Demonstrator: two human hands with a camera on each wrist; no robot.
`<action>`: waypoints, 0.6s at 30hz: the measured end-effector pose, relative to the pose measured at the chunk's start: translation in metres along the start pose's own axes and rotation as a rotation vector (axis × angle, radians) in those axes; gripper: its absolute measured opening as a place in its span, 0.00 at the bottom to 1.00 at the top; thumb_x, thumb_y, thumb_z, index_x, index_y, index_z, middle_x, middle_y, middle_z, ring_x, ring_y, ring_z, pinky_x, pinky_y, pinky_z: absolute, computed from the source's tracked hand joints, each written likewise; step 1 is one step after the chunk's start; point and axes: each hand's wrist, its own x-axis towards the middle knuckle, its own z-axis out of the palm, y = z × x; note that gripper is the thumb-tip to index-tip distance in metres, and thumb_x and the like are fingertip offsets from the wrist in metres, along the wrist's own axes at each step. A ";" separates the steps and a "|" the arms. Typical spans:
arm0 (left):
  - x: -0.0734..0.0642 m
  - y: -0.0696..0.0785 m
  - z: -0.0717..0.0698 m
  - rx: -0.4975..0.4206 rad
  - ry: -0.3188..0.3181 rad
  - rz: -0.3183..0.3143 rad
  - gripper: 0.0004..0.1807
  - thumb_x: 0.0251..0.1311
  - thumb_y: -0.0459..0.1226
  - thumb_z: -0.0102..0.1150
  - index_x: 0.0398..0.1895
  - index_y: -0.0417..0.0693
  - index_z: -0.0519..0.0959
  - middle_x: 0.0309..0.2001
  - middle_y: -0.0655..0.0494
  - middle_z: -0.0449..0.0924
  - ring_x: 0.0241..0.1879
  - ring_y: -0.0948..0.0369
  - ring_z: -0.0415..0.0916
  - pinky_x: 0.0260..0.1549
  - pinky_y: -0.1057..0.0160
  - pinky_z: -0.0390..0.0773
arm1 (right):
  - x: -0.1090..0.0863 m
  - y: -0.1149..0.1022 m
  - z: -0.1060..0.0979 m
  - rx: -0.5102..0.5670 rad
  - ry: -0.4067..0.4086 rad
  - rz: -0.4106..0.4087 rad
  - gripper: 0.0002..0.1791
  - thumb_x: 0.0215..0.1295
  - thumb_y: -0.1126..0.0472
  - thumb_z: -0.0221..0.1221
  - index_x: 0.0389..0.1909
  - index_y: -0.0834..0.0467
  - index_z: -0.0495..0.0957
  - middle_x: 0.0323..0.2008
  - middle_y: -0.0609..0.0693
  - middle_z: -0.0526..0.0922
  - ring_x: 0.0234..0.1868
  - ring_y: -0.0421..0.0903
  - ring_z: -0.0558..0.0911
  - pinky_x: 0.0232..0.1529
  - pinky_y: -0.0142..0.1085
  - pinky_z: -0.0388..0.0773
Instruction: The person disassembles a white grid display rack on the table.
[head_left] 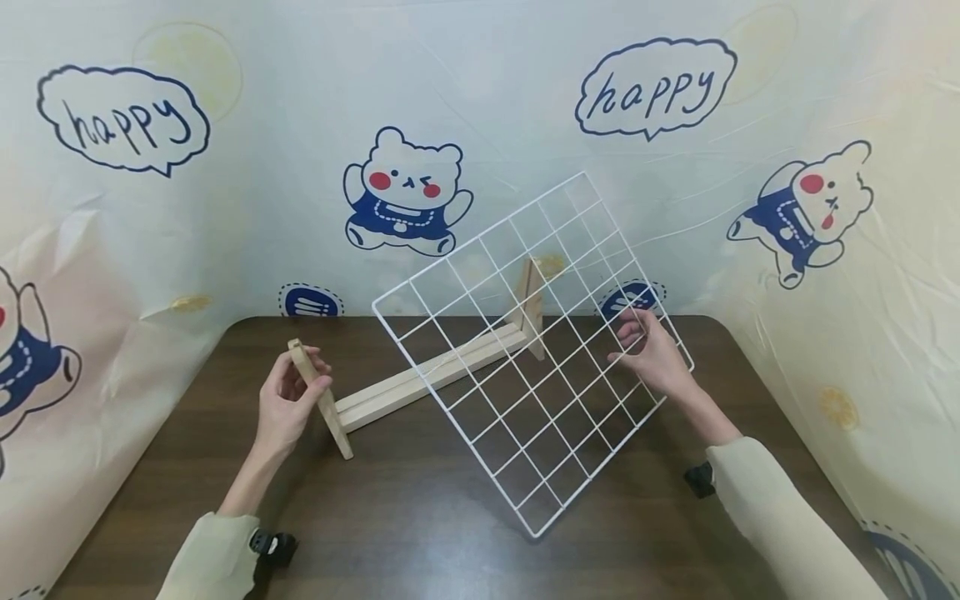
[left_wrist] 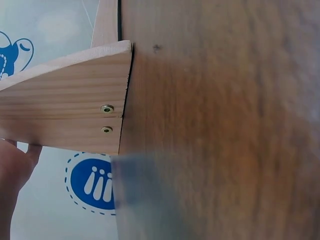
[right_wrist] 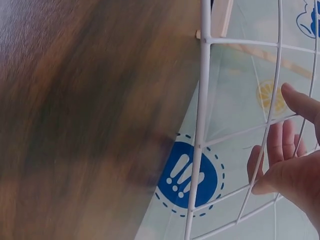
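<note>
My left hand [head_left: 287, 404] grips the near-left upright of a wooden stand [head_left: 431, 375], thumb on one side and fingers on the other. The stand's long grooved bar runs back to a second upright [head_left: 531, 304]. Two metal bolts [left_wrist: 107, 108] show on the end piece in the left wrist view. With my right hand [head_left: 654, 354] I hold a white wire grid panel [head_left: 480, 238] near its right edge, fingers reaching through the mesh. Tilted diamond-wise, the panel overlaps the bar's far half and the second upright in the head view.
The stand is on a dark brown wooden table [head_left: 405, 517]. A pale cloth backdrop [head_left: 517, 100] with printed bears and "happy" bubbles rises behind the table and along both sides. Black wrist cameras [head_left: 276, 548] sit at both sleeves.
</note>
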 end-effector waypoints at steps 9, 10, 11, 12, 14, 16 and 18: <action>-0.006 0.009 -0.003 0.049 -0.011 0.018 0.24 0.56 0.18 0.58 0.57 0.27 0.66 0.44 0.37 0.72 0.45 0.57 0.77 0.47 0.70 0.74 | 0.001 0.007 -0.007 -0.002 -0.139 0.015 0.36 0.47 0.75 0.71 0.57 0.72 0.64 0.40 0.64 0.75 0.42 0.60 0.75 0.42 0.33 0.74; -0.007 0.010 -0.003 0.051 -0.009 0.018 0.24 0.56 0.18 0.58 0.57 0.27 0.66 0.45 0.36 0.71 0.45 0.56 0.77 0.47 0.70 0.74 | 0.001 0.007 -0.008 -0.004 -0.150 0.018 0.36 0.47 0.75 0.70 0.57 0.72 0.64 0.40 0.64 0.75 0.42 0.61 0.75 0.43 0.35 0.74; -0.008 0.011 -0.003 0.053 -0.007 0.015 0.25 0.56 0.18 0.58 0.57 0.27 0.66 0.45 0.36 0.71 0.45 0.56 0.77 0.47 0.70 0.74 | 0.000 0.008 -0.008 -0.009 -0.158 0.018 0.36 0.47 0.76 0.70 0.57 0.72 0.64 0.41 0.64 0.75 0.42 0.61 0.76 0.44 0.37 0.74; -0.008 0.011 -0.004 0.055 -0.005 0.011 0.25 0.56 0.18 0.58 0.57 0.27 0.65 0.44 0.36 0.71 0.46 0.56 0.76 0.47 0.70 0.74 | 0.000 0.009 -0.008 -0.013 -0.163 0.015 0.36 0.47 0.76 0.70 0.57 0.72 0.64 0.40 0.64 0.75 0.42 0.61 0.76 0.44 0.40 0.75; -0.010 0.012 -0.005 0.057 0.000 0.006 0.24 0.56 0.18 0.58 0.57 0.27 0.65 0.44 0.36 0.71 0.46 0.55 0.76 0.48 0.69 0.74 | 0.000 0.011 -0.007 -0.025 -0.173 0.003 0.36 0.46 0.77 0.70 0.56 0.72 0.64 0.40 0.63 0.75 0.41 0.59 0.76 0.45 0.45 0.75; -0.013 0.014 -0.006 0.054 0.008 0.004 0.24 0.56 0.18 0.57 0.57 0.26 0.65 0.44 0.36 0.71 0.46 0.55 0.76 0.48 0.69 0.74 | -0.001 0.014 -0.007 -0.026 -0.191 -0.011 0.35 0.46 0.77 0.70 0.56 0.73 0.64 0.40 0.63 0.75 0.41 0.57 0.76 0.45 0.45 0.75; -0.016 0.016 -0.006 0.053 0.019 0.006 0.24 0.56 0.17 0.57 0.56 0.25 0.65 0.44 0.36 0.71 0.45 0.56 0.76 0.48 0.69 0.74 | -0.001 0.018 -0.006 -0.027 -0.216 -0.028 0.35 0.45 0.77 0.70 0.55 0.73 0.65 0.39 0.63 0.76 0.40 0.55 0.76 0.45 0.47 0.75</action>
